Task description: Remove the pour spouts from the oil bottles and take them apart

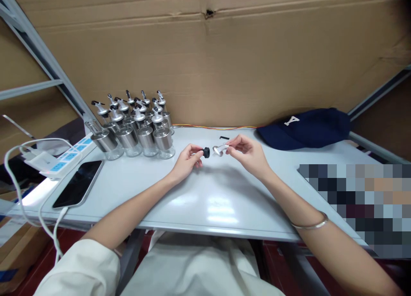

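My left hand (188, 160) pinches a small black round stopper (206, 152) just above the pale grey table (205, 202). My right hand (248, 150) pinches a silver metal pourer spout (220, 149), its round end facing the black stopper, a small gap between the two parts. Both hands are raised slightly over the middle of the table. A thin black piece (224, 137) lies on the table just behind the hands.
Several glass-and-steel oil bottles with pourer tops (138, 131) stand at the back left. A black phone (78, 183) on a white cable and a power strip (69, 155) lie left. A navy cap (305, 127) rests at the back right. Cardboard wall behind.
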`<control>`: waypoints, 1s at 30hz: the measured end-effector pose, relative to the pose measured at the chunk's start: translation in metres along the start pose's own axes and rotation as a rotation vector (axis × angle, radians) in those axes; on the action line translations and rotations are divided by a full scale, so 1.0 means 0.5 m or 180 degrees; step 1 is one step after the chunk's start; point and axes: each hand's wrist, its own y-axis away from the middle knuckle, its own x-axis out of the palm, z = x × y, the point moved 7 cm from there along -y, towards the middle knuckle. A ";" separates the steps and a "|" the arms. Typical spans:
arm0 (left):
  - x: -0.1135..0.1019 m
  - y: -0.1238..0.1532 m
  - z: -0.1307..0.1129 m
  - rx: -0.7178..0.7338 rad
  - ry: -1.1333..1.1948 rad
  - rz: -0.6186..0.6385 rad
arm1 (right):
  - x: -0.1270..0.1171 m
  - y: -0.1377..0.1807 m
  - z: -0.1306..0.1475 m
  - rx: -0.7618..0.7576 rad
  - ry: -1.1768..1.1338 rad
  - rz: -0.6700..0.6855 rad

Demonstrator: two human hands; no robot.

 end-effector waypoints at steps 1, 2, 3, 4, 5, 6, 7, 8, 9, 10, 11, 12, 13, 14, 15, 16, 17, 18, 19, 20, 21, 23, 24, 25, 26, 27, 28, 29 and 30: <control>0.001 0.001 -0.001 -0.0006 0.0013 0.0000 | 0.001 0.000 0.000 -0.0009 -0.0021 -0.0014; 0.001 0.002 -0.002 -0.0015 0.0027 0.0002 | 0.002 0.001 0.001 -0.0017 -0.0043 -0.0013; 0.002 0.003 -0.002 -0.0025 0.0044 0.0005 | 0.004 0.002 0.002 -0.0027 -0.0068 -0.0003; 0.004 0.004 -0.002 -0.0033 0.0064 0.0008 | 0.007 0.003 0.003 -0.0041 -0.0088 0.0012; 0.005 0.005 -0.002 -0.0043 0.0084 0.0021 | 0.009 0.004 0.004 -0.0056 -0.0101 0.0028; 0.007 0.007 -0.002 -0.0049 0.0102 0.0039 | 0.012 0.005 0.006 -0.0070 -0.0101 0.0046; 0.009 0.008 -0.001 -0.0050 0.0116 0.0059 | 0.014 0.005 0.007 -0.0080 -0.0091 0.0061; 0.010 0.008 -0.001 -0.0044 0.0124 0.0075 | 0.015 0.006 0.007 -0.0082 -0.0076 0.0078; 0.011 0.009 -0.001 -0.0029 0.0124 0.0084 | 0.017 0.007 0.007 -0.0077 -0.0064 0.0098; 0.012 0.009 0.000 -0.0012 0.0116 0.0090 | 0.018 0.007 0.007 -0.0064 -0.0061 0.0125; 0.013 0.009 0.000 0.0005 0.0107 0.0090 | 0.019 0.007 0.006 -0.0049 -0.0069 0.0158; 0.013 0.009 0.000 0.0020 0.0099 0.0083 | 0.021 0.008 0.006 -0.0037 -0.0088 0.0192; 0.012 0.009 0.001 0.0028 0.0093 0.0078 | 0.022 0.008 0.005 -0.0027 -0.0116 0.0219; 0.012 0.009 0.001 0.0030 0.0091 0.0068 | 0.022 0.008 0.005 -0.0015 -0.0147 0.0240; 0.011 0.008 0.002 0.0026 0.0094 0.0060 | 0.023 0.008 0.004 0.0001 -0.0178 0.0254; 0.010 0.008 0.002 0.0019 0.0100 0.0052 | 0.024 0.008 0.003 0.0020 -0.0211 0.0261; 0.010 0.008 0.001 0.0014 0.0107 0.0045 | 0.024 0.008 0.003 0.0040 -0.0242 0.0261; 0.009 0.008 0.000 0.0009 0.0114 0.0041 | 0.025 0.007 0.002 0.0056 -0.0262 0.0263; 0.009 0.008 -0.001 0.0008 0.0119 0.0039 | 0.026 0.007 0.001 0.0063 -0.0266 0.0269; 0.009 0.009 -0.003 0.0012 0.0122 0.0030 | 0.027 0.007 0.000 0.0062 -0.0248 0.0284; 0.009 0.010 -0.006 0.0023 0.0124 0.0015 | 0.029 0.006 0.000 0.0056 -0.0208 0.0303; 0.010 0.013 -0.013 0.0062 0.0135 -0.0010 | 0.031 0.006 -0.002 0.0057 -0.0105 0.0351; 0.010 0.014 -0.017 0.0088 0.0148 -0.0008 | 0.032 0.007 -0.003 0.0082 -0.0068 0.0392; 0.012 0.016 -0.021 0.0116 0.0168 0.0005 | 0.034 0.008 -0.005 0.0117 -0.0047 0.0443; 0.013 0.017 -0.025 0.0141 0.0193 0.0029 | 0.036 0.009 -0.006 0.0157 -0.0038 0.0504; 0.014 0.018 -0.028 0.0161 0.0221 0.0053 | 0.038 0.010 -0.007 0.0190 -0.0037 0.0565; 0.014 0.019 -0.030 0.0171 0.0244 0.0069 | 0.040 0.012 -0.007 0.0215 -0.0030 0.0624; 0.014 0.020 -0.031 0.0171 0.0257 0.0081 | 0.041 0.013 -0.007 0.0228 -0.0008 0.0674; 0.014 0.020 -0.031 0.0157 0.0261 0.0096 | 0.042 0.014 -0.006 0.0226 0.0026 0.0698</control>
